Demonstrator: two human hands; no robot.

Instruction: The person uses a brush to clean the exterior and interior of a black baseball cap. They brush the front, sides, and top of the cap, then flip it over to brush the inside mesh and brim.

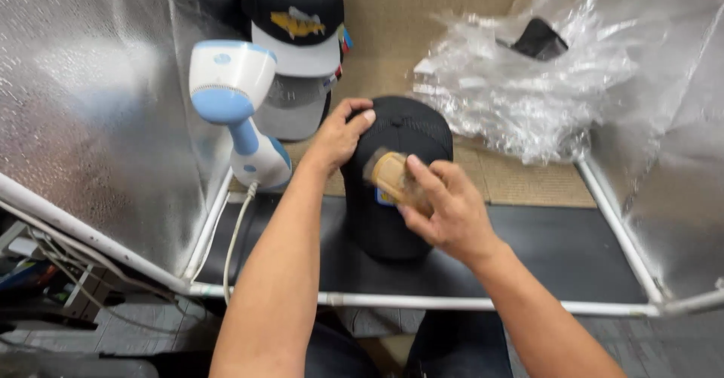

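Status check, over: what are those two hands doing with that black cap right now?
Left hand gripping black cap at its crown. Right hand holding blurred tan brush against cap front. Steamer stands left, apart; nothing in the way.

Black cap (403, 133), domed crown up, brim toward the camera, standing on a dark mat. Small wooden brush (392, 176), blurred, pressed against the cap's front over a patch showing a sliver of blue.
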